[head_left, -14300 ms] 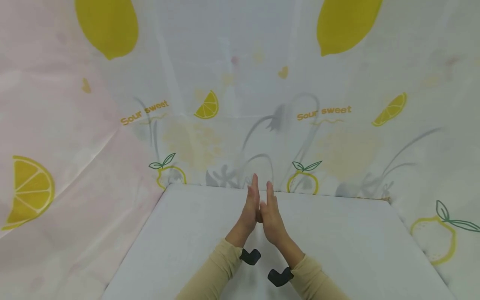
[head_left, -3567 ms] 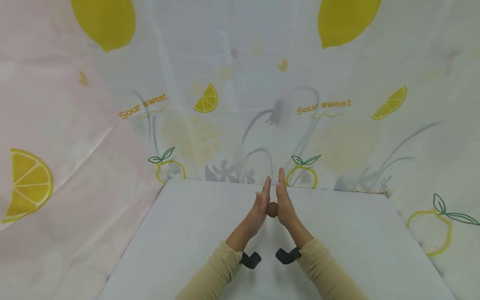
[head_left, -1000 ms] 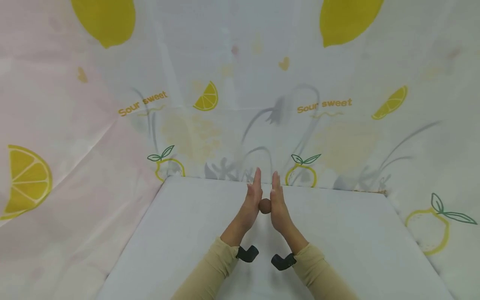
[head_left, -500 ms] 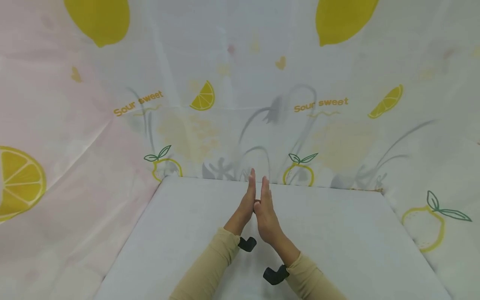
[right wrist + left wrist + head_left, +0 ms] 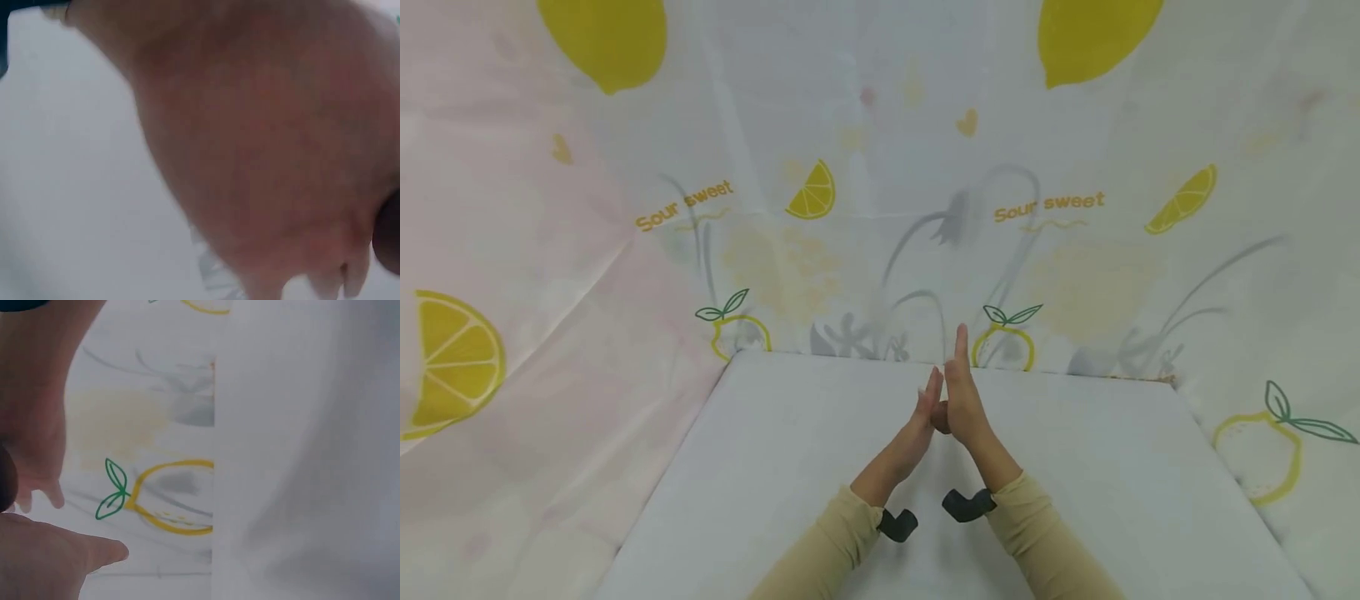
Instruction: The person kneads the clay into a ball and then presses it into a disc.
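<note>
A small brown ball (image 5: 940,418), smooth and matte, sits between my two palms above the table. My left hand (image 5: 912,437) lies against its left side, its fingers straight and pointing forward and up. Against the other side is my right hand (image 5: 967,408), also straight-fingered and reaching farther forward than the left; it covers part of the ball. In the left wrist view the dark ball (image 5: 6,478) shows at the left edge between both hands. A blurred palm fills most of the right wrist view, with the ball (image 5: 389,240) at the right edge.
A white tabletop (image 5: 760,467) lies under the hands. Behind and beside it hangs a pale curtain (image 5: 865,275) printed with lemons and lettering. Black curved mounts (image 5: 967,505) stick out from both wrists, near each other below the hands.
Over the last half second my right hand slides forward along the left, which draws back. Both hands shift right, and more of the ball shows. Earlier frames show the same back-and-forth of the palms.
</note>
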